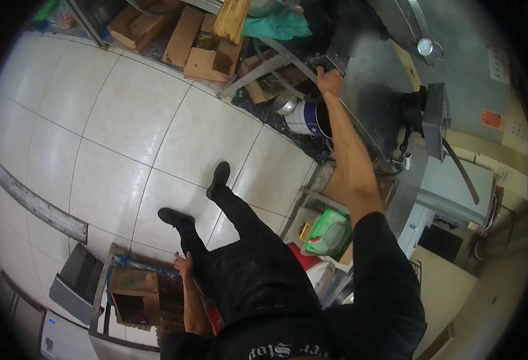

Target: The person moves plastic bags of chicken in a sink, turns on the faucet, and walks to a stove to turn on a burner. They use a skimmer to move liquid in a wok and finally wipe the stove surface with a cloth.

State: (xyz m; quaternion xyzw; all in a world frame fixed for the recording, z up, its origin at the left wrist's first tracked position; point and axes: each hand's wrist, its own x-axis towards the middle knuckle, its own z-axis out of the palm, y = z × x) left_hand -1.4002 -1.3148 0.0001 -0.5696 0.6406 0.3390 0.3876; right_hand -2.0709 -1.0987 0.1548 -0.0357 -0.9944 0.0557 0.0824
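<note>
My right arm stretches out to a dark metal appliance (pixel 339 45) at the counter's edge. My right hand (pixel 329 81) is closed at its front, by a dark recess. The fingertips are partly hidden, so what they grip does not show clearly. Below that hand stands a white and blue bucket (pixel 304 118), with a round metal can (pixel 285 103) beside it. Down by my thigh hangs my left hand (pixel 184 264), its fingers curled and small in view. Any object in it is too small to make out. Nearest to it is a shelf unit holding a cardboard box (pixel 135 294).
Open cardboard boxes (pixel 207 57) fill the low shelf ahead, under a green cloth (pixel 279 25). A steel counter (pixel 366 90) runs along my right. A green plastic container (pixel 328 233) sits on a lower shelf. White tiles (pixel 174 132) cover the floor. A grey bin (pixel 76 276) stands left.
</note>
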